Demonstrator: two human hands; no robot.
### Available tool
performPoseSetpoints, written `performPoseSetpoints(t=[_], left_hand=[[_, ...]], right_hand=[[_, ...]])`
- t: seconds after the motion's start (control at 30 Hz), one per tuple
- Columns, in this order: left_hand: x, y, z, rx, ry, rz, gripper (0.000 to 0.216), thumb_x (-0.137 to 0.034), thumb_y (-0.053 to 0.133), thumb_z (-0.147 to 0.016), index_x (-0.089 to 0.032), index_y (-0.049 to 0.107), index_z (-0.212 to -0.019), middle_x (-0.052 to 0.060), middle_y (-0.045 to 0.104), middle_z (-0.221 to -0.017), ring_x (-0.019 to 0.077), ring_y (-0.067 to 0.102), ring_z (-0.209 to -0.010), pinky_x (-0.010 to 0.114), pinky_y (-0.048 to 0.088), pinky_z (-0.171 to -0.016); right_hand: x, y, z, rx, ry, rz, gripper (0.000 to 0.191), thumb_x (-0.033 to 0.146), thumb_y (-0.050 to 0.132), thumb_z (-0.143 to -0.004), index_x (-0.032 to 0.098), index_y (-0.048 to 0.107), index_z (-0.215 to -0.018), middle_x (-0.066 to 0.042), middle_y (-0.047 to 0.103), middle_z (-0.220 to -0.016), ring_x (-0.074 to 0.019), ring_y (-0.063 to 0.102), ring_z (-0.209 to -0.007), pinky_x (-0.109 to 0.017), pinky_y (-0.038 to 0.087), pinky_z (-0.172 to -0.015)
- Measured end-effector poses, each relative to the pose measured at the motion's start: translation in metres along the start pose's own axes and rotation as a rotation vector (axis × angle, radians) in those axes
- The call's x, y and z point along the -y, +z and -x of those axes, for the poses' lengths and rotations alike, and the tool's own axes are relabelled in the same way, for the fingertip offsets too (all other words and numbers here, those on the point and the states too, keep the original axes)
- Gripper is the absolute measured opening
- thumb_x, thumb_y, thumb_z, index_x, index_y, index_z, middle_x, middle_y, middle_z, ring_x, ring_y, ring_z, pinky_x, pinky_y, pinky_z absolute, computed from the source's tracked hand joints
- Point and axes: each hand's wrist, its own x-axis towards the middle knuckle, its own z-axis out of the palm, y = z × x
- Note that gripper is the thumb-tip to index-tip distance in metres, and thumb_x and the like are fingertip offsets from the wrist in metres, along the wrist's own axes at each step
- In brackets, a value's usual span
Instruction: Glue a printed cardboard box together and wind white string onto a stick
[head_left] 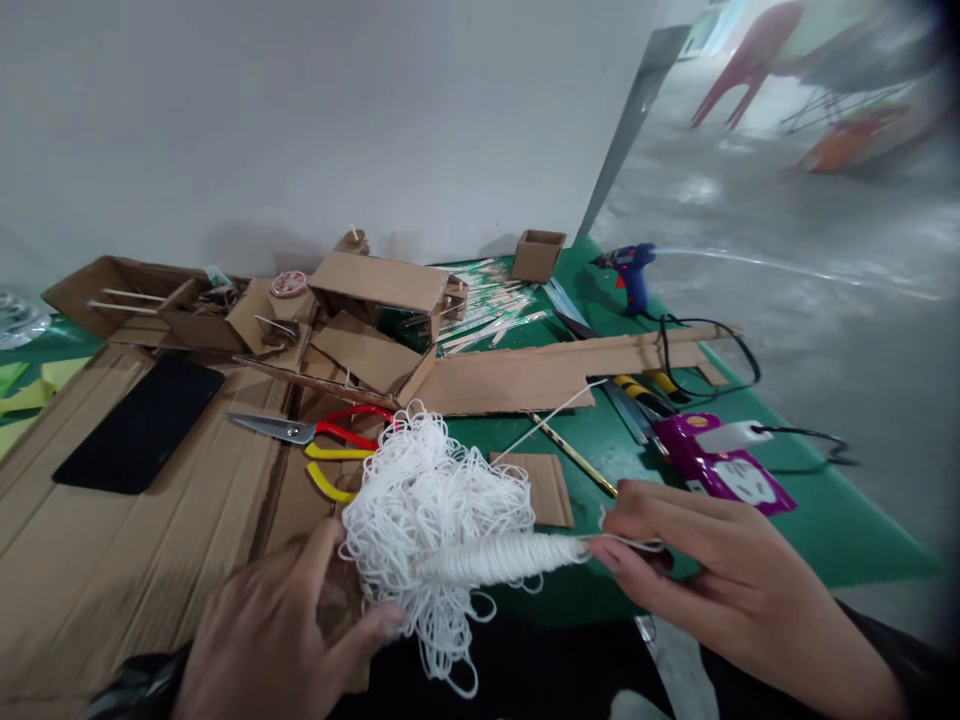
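A big tangled heap of white string (431, 480) lies near the table's front edge. Across it points a tapered spindle tightly wound with white string (499, 558). My right hand (697, 565) pinches the spindle's right end, with a strand of string at the fingers; whatever core is inside is mostly hidden. My left hand (292, 610) is at the left side of the heap, thumb and index finger spread apart, its other fingers partly out of sight. Just behind the heap lie scissors with red handles (349, 425) and a yellow-handled tool (330, 470).
Cardboard sheets (187, 430) cover the left side, with a black phone (139, 425) on top. Behind are cardboard boxes (375, 285) and thin wooden sticks (491, 305). To the right are a blue glue gun (630, 275), a purple power strip (720, 465) and a striped pencil (574, 455).
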Motion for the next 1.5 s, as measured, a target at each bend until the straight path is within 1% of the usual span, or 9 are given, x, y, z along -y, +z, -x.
performPoseSetpoints(t=[0.1, 0.2, 0.43, 0.63, 0.8, 1.03, 1.2, 1.33, 1.5], left_hand=[[-0.014, 0.008, -0.003, 0.034, 0.066, 0.071, 0.031, -0.050, 0.071, -0.074, -0.025, 0.068, -0.091, 0.003, 0.070, -0.071, 0.0266, 0.064, -0.068, 0.031, 0.039, -0.063], [-0.024, 0.014, -0.014, 0.099, 0.043, 0.190, 0.023, -0.045, 0.063, -0.083, -0.023, 0.067, -0.091, 0.004, 0.071, -0.078, 0.0247, 0.064, -0.071, 0.029, 0.041, -0.065], [-0.013, 0.020, -0.024, 0.261, -0.079, 0.649, 0.031, -0.041, 0.052, -0.092, -0.020, 0.064, -0.112, 0.003, 0.072, -0.091, 0.0206, 0.063, -0.080, 0.027, 0.050, -0.075], [-0.015, 0.019, -0.022, 0.257, -0.085, 0.659, 0.033, -0.041, 0.053, -0.092, -0.017, 0.063, -0.112, 0.002, 0.069, -0.085, 0.0208, 0.062, -0.082, 0.027, 0.050, -0.074], [-0.013, 0.021, -0.020, 0.246, -0.082, 0.646, 0.033, -0.043, 0.052, -0.092, -0.017, 0.062, -0.108, 0.002, 0.069, -0.087, 0.0202, 0.063, -0.080, 0.028, 0.050, -0.076], [-0.010, 0.022, -0.021, 0.210, -0.065, 0.613, 0.035, -0.043, 0.052, -0.092, -0.018, 0.062, -0.114, 0.007, 0.071, -0.106, 0.0228, 0.066, -0.090, 0.032, 0.051, -0.085], [-0.013, 0.027, -0.020, 0.246, -0.077, 0.773, 0.044, -0.041, 0.060, -0.089, -0.021, 0.053, -0.127, 0.009, 0.065, -0.127, 0.0247, 0.063, -0.111, 0.033, 0.049, -0.096], [-0.012, 0.032, -0.022, 0.305, -0.131, 0.902, 0.047, -0.037, 0.064, -0.087, -0.019, 0.050, -0.128, 0.009, 0.064, -0.129, 0.0249, 0.063, -0.114, 0.031, 0.052, -0.094], [-0.007, 0.033, -0.025, 0.272, -0.188, 0.909, 0.046, -0.037, 0.060, -0.089, -0.015, 0.050, -0.129, 0.009, 0.066, -0.125, 0.0232, 0.063, -0.112, 0.028, 0.052, -0.091]], right_hand=[[0.002, 0.003, -0.001, 0.009, -0.024, 0.014, 0.020, 0.025, 0.058, -0.089, 0.021, 0.058, -0.069, 0.001, 0.054, -0.059, -0.0106, 0.050, -0.048, -0.022, 0.039, -0.044], [0.003, 0.004, -0.001, 0.019, -0.051, 0.024, 0.019, 0.023, 0.058, -0.090, 0.021, 0.058, -0.070, 0.000, 0.055, -0.060, -0.0110, 0.052, -0.049, -0.022, 0.041, -0.045], [0.000, -0.006, 0.003, -0.084, -0.022, 0.043, 0.017, 0.024, 0.057, -0.088, 0.023, 0.059, -0.072, 0.000, 0.055, -0.057, -0.0123, 0.049, -0.046, -0.025, 0.039, -0.041], [0.000, -0.007, 0.003, -0.107, 0.013, 0.048, 0.017, 0.022, 0.058, -0.088, 0.021, 0.060, -0.071, -0.001, 0.057, -0.059, -0.0123, 0.052, -0.047, -0.025, 0.041, -0.043], [0.001, 0.001, -0.001, -0.097, -0.057, 0.019, 0.017, 0.021, 0.055, -0.090, 0.021, 0.059, -0.073, 0.001, 0.055, -0.059, -0.0108, 0.051, -0.048, -0.023, 0.039, -0.042], [0.003, 0.004, -0.006, -0.079, -0.078, 0.023, 0.018, 0.019, 0.054, -0.090, 0.020, 0.059, -0.073, 0.001, 0.054, -0.059, -0.0102, 0.050, -0.048, -0.022, 0.040, -0.044], [0.006, 0.010, -0.006, -0.086, -0.093, 0.022, 0.019, 0.019, 0.056, -0.090, 0.017, 0.060, -0.072, 0.000, 0.054, -0.060, -0.0095, 0.050, -0.050, -0.020, 0.040, -0.045], [0.009, 0.015, -0.005, -0.096, -0.107, 0.058, 0.019, 0.018, 0.056, -0.091, 0.016, 0.060, -0.073, 0.000, 0.054, -0.061, -0.0104, 0.050, -0.053, -0.021, 0.041, -0.048], [0.011, 0.021, -0.006, -0.177, -0.113, 0.154, 0.018, 0.018, 0.058, -0.091, 0.017, 0.056, -0.073, 0.001, 0.053, -0.063, -0.0100, 0.050, -0.055, -0.021, 0.041, -0.052]])
